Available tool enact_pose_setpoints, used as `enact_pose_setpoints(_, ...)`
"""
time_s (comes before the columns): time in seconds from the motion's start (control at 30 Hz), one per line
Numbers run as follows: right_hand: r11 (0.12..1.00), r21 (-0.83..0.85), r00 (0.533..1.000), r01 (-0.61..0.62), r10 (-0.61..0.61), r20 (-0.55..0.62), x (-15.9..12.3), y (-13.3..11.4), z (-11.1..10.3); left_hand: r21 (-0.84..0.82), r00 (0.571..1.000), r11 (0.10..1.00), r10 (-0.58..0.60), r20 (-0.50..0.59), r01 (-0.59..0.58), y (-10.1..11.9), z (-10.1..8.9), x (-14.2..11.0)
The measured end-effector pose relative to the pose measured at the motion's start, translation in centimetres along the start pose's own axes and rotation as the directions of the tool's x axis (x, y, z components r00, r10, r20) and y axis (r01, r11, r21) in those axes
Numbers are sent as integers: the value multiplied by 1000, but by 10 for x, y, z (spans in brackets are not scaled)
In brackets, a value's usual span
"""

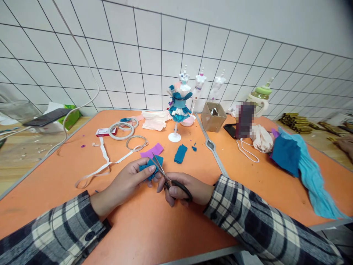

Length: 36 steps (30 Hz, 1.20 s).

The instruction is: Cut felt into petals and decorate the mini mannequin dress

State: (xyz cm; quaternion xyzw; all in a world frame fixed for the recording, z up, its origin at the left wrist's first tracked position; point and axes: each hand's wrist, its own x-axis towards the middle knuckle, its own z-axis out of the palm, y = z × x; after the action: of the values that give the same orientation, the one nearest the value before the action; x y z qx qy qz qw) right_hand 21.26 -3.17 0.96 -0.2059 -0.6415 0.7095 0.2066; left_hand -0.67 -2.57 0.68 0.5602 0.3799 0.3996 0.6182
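Between thumb and fingers, my left hand [135, 173] pinches a folded piece of dark teal crepe paper [159, 161]. My right hand [182, 187] grips black-handled scissors [182, 187], their blades parted and lying at the teal piece's right part. Whether the blades cut into it I cannot tell. Just beyond the left hand lies a purple paper piece [152, 150]. A separate teal strip [180, 154] rests on the table to the right, with small teal scraps [194, 148] near it. Farther back stands a miniature dress form [179, 101] wearing a teal and white ruffled dress.
Tape rolls [120, 131], a red box [106, 132] and white ribbon [103, 151] lie on the left. At the back are two bare mini dress forms [199, 86] and a cardboard box [213, 117]. Rightward sit a phone [245, 119], a bottle [260, 97] and blue crepe paper [317, 176].
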Motion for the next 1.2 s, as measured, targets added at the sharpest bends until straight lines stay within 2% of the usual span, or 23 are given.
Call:
enact_pose_setpoints(0.2, 994, 57, 995, 91, -92, 32, 3, 1, -2, 117, 1000, 993, 15, 14, -16, 2, 1, -1)
enact_pose_setpoints(0.37, 984, 150, 995, 93, -88, -39, 1, 5, -2, 99, 1000, 995, -4, -9, 5, 2, 1, 0)
enact_pose_setpoints(0.53, 991, 83, 994, 105, -105, -11, 0, 2, -2, 79, 1000, 997, -12, -29, 14, 2, 3, -1)
enact_pose_setpoints(0.77, 996, 71, 998, 54, -55, 9, -3, 2, -6, -23, 980, 999, 38, -196, -44, -1, 4, 0)
enact_pose_setpoints(0.9, 999, 46, 1000, 24, -24, 6, -3, 2, -6, -10, 990, 1000, 17, -141, -18, -2, 2, 0)
enact_pose_setpoints(1.03, 999, 45, 1000, 13, -12, -12, -3, 2, -5, -125, 999, 992, 2, -33, -6, 2, 4, -3)
enact_pose_setpoints(1.1, 997, 73, 1000, 13, -12, -9, -3, 2, -6, -176, 1000, 984, 9, -24, -13, 4, 5, -3)
enact_pose_setpoints(1.2, 996, 93, 1000, 2, -3, 14, -3, 2, -6, -160, 999, 987, 9, -45, -16, 2, 3, -2)
